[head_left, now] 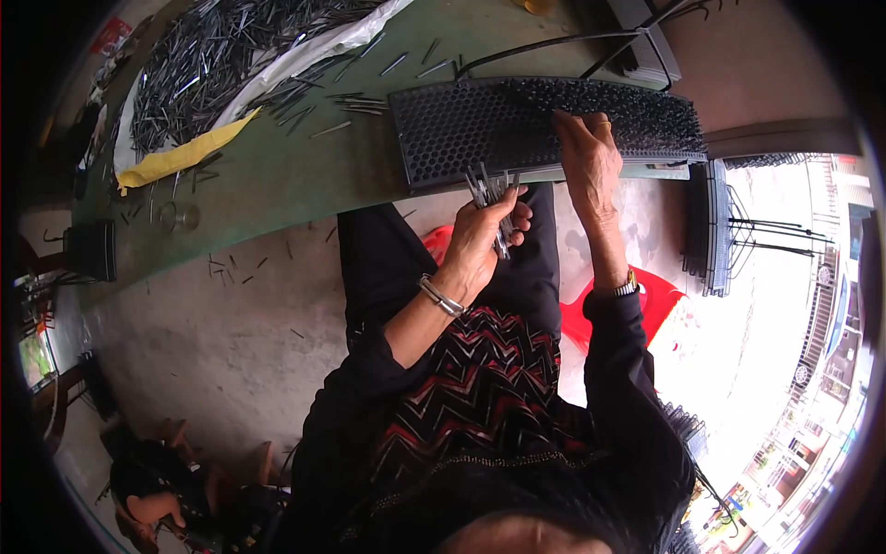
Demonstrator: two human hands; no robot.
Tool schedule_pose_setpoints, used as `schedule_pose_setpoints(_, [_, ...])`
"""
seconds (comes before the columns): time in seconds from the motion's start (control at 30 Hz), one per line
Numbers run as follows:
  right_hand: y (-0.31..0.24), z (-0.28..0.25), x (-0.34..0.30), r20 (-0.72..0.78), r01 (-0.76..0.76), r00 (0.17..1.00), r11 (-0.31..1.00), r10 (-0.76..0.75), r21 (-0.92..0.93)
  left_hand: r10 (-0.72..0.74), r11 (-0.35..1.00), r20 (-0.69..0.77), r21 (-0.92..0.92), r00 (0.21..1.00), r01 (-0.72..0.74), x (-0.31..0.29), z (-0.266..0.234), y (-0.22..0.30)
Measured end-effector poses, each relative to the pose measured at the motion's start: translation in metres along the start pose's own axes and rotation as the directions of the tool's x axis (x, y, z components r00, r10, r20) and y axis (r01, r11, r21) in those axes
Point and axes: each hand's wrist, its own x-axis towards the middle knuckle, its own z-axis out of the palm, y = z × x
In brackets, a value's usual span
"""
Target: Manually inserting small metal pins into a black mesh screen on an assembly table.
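Observation:
A bundle of thin, dark grey rods is gripped in my left hand, their ends sticking out past the fingers. It is just in front of a long black rack full of round holes, on the table. Over that rack is my right hand, thumb and fingers pinched together at its surface; whatever they hold is too small or hidden to make out. Rods stand packed in the rack's right part, while the holes at its left end show bare.
A big heap of loose rods lies on a white sheet with a yellow edge on the green table. Black bent bars rise behind the rack. A red stool stands below; more racks are at right.

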Motion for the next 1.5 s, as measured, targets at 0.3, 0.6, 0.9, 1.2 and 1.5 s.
schedule_pose_setpoints(0.3, [-0.016,-0.013,-0.006,0.001,-0.074,0.997,0.994,0.074,-0.076,0.012,1.000,0.003,0.003,1.000,-0.012,-0.007,0.007,0.003])
schedule_pose_setpoints(0.6, [-0.021,-0.053,-0.026,0.603,-0.371,0.795,0.730,-0.071,0.574,0.027,0.994,0.029,0.109,0.999,-0.030,-0.014,0.009,0.001])
schedule_pose_setpoints(0.9, [-0.022,-0.052,-0.030,0.651,-0.507,0.759,0.642,0.016,0.575,0.107,0.985,0.030,0.133,0.994,-0.110,-0.017,0.017,-0.001])
schedule_pose_setpoints(1.2, [-0.026,-0.052,-0.032,0.681,-0.605,0.725,0.568,0.104,0.557,0.120,0.985,-0.005,0.123,0.993,-0.119,-0.016,0.021,-0.002])
schedule_pose_setpoints(1.5, [-0.020,-0.044,-0.038,0.679,-0.653,0.720,0.467,0.141,0.596,0.125,0.978,-0.021,0.170,0.992,-0.119,-0.016,0.023,-0.004])
